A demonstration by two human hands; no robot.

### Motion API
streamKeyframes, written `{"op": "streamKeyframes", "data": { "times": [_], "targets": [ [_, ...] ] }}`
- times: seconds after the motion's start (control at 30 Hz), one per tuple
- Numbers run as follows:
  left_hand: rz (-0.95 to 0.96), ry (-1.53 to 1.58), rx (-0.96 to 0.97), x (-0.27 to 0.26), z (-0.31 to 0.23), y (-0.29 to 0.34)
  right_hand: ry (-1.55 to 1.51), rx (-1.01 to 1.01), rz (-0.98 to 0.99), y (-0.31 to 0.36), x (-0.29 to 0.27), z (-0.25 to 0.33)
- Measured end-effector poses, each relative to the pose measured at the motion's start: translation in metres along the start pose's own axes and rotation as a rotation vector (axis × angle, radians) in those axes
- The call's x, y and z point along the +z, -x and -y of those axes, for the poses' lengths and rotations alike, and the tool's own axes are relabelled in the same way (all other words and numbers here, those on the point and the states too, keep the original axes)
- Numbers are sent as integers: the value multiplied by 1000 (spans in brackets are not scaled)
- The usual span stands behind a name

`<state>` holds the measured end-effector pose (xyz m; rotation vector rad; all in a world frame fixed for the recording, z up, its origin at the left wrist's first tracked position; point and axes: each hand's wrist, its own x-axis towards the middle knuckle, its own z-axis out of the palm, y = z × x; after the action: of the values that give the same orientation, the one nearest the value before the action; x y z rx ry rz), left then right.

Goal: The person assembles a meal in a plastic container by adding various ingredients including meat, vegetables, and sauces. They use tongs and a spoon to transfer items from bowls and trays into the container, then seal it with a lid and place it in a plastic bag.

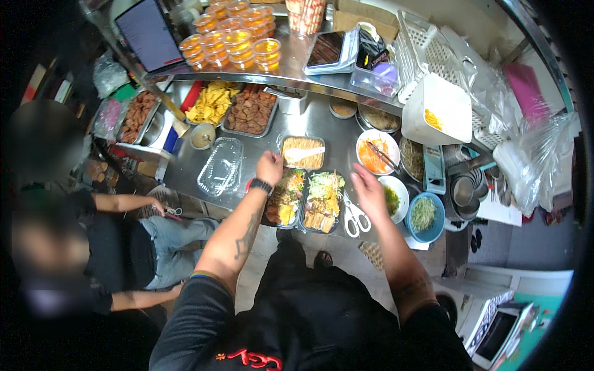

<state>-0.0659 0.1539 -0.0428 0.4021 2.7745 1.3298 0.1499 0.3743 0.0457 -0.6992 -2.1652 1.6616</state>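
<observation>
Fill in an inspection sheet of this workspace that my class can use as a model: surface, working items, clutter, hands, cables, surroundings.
Surface: steel counter, crowded with food containers.
Working items: two dark trays of mixed food side by side at the near edge; scissors to their right; white spoon in the tray behind.
Clutter: stacked lidded cups and a tablet-like device on the shelf above; clear plastic container at left.
Hands: left hand beside the trays, grip unclear; right hand open, nothing visibly held.
Cables: nothing seen that is clearly a cable.
Surroundings: another person at left; plastic bags at right.
</observation>
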Motion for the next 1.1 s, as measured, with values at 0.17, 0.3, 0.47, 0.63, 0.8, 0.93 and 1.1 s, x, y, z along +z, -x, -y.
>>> {"op": "streamKeyframes", "data": {
  "times": [0.17,0.3,0.47,0.63,0.8,0.93,1.1],
  "targets": [
    [43,5,-35,92,28,-79,289,175,-57,102,-62,-16],
    [128,-7,-104,124,29,-98,298,555,-50,200,-59,-54],
    [97,-17,49,75,36,-98,296,679,-73,293,-23,-88],
    [-114,-615,-112,-96,9,-26,194,674,92,333,3,-131],
    [164,-644,-491,-163,94,-5,355,436,403,301,-10,-136],
    [110,-591,-244,-183,83,3,335,284,412,286,-13,-121],
    [19,-306,72,-205,84,47,336,451,530,252,9,-68]
  ]
}}
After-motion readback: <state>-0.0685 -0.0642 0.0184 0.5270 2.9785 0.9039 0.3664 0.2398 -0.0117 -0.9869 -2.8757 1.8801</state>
